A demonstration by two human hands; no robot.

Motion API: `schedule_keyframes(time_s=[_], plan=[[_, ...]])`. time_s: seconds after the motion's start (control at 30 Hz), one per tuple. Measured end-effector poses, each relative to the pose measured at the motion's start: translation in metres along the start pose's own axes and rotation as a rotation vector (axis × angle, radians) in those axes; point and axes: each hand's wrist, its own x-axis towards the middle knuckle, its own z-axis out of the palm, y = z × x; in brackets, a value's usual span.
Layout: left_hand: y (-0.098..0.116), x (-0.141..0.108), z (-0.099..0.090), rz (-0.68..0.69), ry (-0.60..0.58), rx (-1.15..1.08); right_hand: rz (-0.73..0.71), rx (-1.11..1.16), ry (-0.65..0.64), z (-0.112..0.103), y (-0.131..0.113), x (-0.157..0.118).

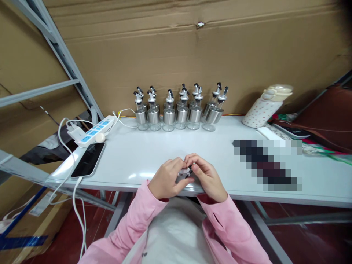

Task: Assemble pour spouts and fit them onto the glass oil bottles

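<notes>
our left hand (168, 176) and right hand (209, 176) near the table (123, 146) edge, fingers pinched around a small black-and-silver piece (189, 171), perhaps a pourer top, bottles (182, 116) beyond

small piece (189, 172) — mostly hidden by left hand (168, 177) and right hand (208, 176), dark item (265, 163) pixelated, brown object (326, 117) cut off at right

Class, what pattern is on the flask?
The flask has small reddish spots on white; head view.

worktop (132, 150): pale grey | sleeves (238, 223): pink | held piece (189, 171): partly black | far-edge bottles (182, 116): silver bands, black tips | flask (258, 112): white, reddish dots
</notes>
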Motion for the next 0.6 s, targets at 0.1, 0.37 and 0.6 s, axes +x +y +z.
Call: schedule_keyframes(time_s=[0.1, 0.37, 0.6], plan=[[0.0, -0.0005, 0.0001, -0.005, 0.007, -0.016, 0.0, 0.036, -0.006, 0.0004, 0.0, 0.0], [0.0013, -0.0006, -0.0002, -0.013, 0.021, -0.082, 0.008, 0.079, -0.013, 0.0004, -0.0001, -0.0005], [-0.0003, -0.0017, -0.0001, -0.005, 0.042, -0.099, 0.018, 0.085, -0.028, -0.0009, 0.0006, -0.0009]])
